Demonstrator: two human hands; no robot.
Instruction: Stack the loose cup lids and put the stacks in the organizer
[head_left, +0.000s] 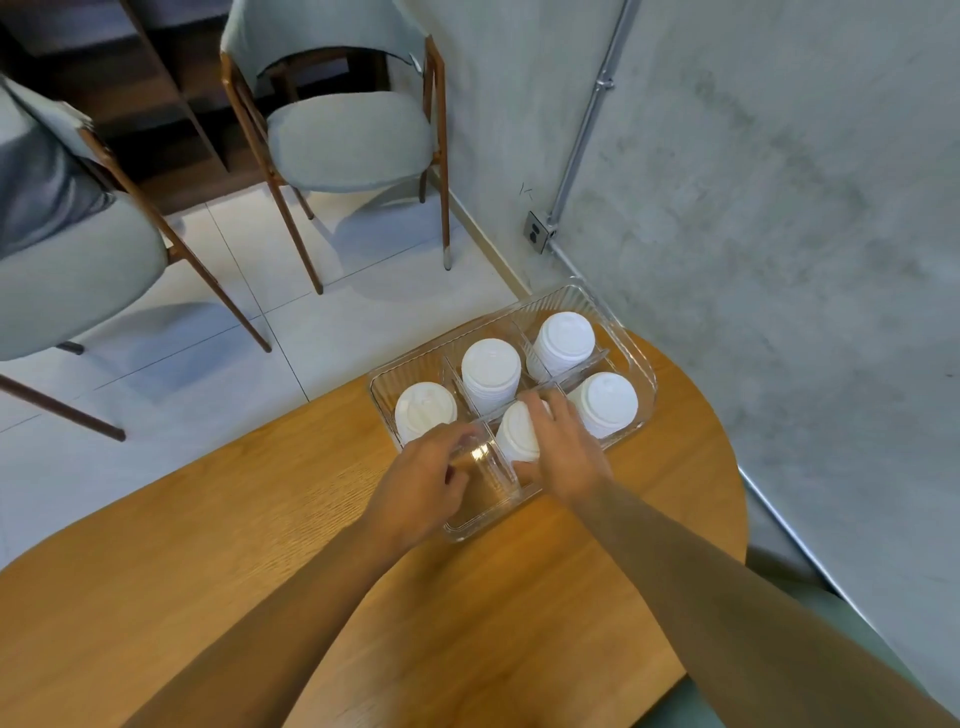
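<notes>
**Wooden table by the concrete wall: one lid stack in hand at the organizer**

Wooden table, round-ended, stands against a concrete wall. Two upholstered chairs sit on the tiled floor beyond it. The clear organizer lies at the table's far end, divided into six compartments.

Findings:
- The right hand is over the lid stack in the middle compartment of the organizer's near row. Its fingers are spread across the top and the thumb sits low on the side, so it holds the stack.
- The left hand is at the organizer's near corner with its fingers curled over the rim, apparently steadying it.
- Four other lid stacks stand upright in the organizer, three in the far row and one beside the held stack.
- The empty compartment lies between the two hands. No loose lids are visible on the table.

Assessment: the lids appear to be thin white plastic, light and smooth, nested but not locked together. A stack is likely to shear or topple if lifted by the top lid alone. It is best taken around the side low down, with fingers capping the top. The organizer looks rigid but light, and may slide unless held.
</notes>
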